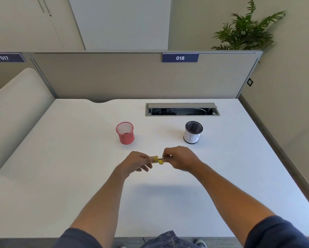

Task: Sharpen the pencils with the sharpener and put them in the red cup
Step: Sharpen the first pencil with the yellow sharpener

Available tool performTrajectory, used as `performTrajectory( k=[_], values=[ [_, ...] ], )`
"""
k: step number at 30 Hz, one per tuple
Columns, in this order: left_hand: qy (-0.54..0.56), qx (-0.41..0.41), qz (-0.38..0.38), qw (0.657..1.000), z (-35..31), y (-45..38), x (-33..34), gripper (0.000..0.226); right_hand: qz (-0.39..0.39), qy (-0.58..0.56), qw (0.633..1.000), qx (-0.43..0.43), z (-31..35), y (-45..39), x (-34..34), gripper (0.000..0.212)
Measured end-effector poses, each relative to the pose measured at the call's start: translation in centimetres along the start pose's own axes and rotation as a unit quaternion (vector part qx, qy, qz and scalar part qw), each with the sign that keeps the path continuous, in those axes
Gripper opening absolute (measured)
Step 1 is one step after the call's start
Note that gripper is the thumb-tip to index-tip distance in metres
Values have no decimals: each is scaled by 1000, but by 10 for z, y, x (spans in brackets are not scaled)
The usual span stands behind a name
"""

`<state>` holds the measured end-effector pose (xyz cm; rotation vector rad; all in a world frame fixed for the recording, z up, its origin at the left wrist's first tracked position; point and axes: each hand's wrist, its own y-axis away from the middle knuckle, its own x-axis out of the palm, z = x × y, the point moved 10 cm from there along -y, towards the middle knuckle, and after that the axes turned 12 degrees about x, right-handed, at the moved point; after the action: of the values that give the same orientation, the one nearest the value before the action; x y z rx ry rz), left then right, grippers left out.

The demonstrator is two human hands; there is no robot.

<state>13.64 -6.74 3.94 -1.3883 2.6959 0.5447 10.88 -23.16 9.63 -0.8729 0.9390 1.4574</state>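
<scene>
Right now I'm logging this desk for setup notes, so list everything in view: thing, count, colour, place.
red cup: one, red mesh, desk centre-left.
black cup: one, black mesh with white label, desk centre-right.
sharpener: one, yellow, in the left grip.
pencil: one, mostly hidden, between sharpener and right hand.
desk: one, white.
cable hatch: one, grey, open, far side of the desk.
partition: one, beige, behind the desk.
018 sign: one, blue, on the partition.
plant: one, green, back right.
left hand: holds the sharpener.
right hand: grips the pencil.
</scene>
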Motion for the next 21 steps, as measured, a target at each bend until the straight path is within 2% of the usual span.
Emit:
performTrajectory(
  k=[1, 3, 5, 7, 9, 11, 14, 17, 19, 21],
  values=[
    [16, -10, 9, 1000, 2, -1, 0, 45, -80, 31, 995, -52, 8, 4, -7, 7],
    [51, -18, 24, 998, 5, -3, 0, 49, -174, 31, 975, -132, 16, 13, -14, 10],
    [74, -19, 28, 997, 6, -2, 0, 47, -202, 20, 966, -157, 19, 17, -14, 18],
    [74, -16, 17, 997, 3, 1, 0, 43, -198, 15, 970, -137, 18, 17, -14, 25],
    [59, -8, -1, 998, -2, 2, -1, 34, -154, 23, 985, -74, 11, 12, -10, 25],
    [34, 9, -19, 999, -6, 1, -2, 19, -58, 9, 998, 21, 0, 3, 2, 25],
    [21, 43, -44, 998, -13, -1, -4, 20, 80, -135, 977, 144, -20, 0, 18, 29],
    [-1, 52, -40, 998, -13, -1, -2, 26, 170, -237, 943, 158, -22, 5, 30, 34],
    [-12, 46, -29, 998, -10, -1, -1, 24, 192, -221, 947, 136, -18, 9, 31, 29],
    [-19, 37, -21, 999, -8, 0, -1, 19, 183, -198, 955, 121, -16, 10, 29, 16]
  ],
)
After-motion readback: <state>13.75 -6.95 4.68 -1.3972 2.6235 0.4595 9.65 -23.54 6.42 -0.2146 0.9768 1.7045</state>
